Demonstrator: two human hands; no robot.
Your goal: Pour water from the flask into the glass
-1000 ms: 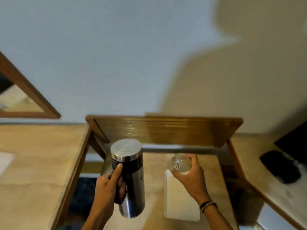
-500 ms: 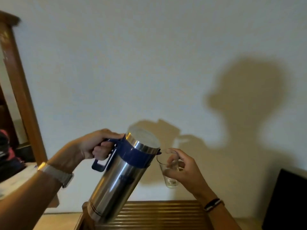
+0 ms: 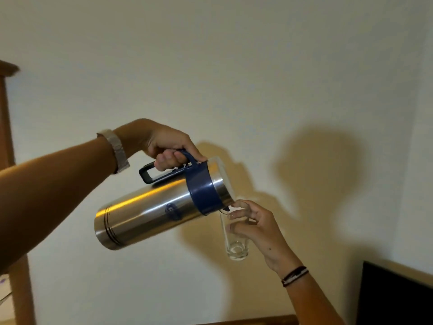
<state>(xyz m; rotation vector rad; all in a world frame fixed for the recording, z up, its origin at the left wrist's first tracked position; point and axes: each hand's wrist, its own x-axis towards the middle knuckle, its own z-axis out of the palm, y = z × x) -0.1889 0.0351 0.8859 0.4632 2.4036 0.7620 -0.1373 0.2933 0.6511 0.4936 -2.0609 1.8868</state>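
A steel flask [image 3: 150, 213] with a blue collar and blue handle is held in the air, tipped nearly flat with its spout to the right. My left hand [image 3: 164, 146] grips the handle from above. The spout rests over the rim of a clear glass [image 3: 235, 240], which my right hand [image 3: 255, 227] holds upright from the right side. A thin stream of water runs down inside the glass, and a little water lies at its bottom.
A plain white wall [image 3: 234, 66] fills the view. A wooden post [image 3: 14, 231] stands at the left edge. A dark screen [image 3: 396, 299] sits at the lower right. A wooden edge [image 3: 253, 321] shows along the bottom.
The flask has been tipped further, from steeply slanted to nearly flat, and its spout now meets the glass rim. Water has begun to run into the glass. The view has closed in.
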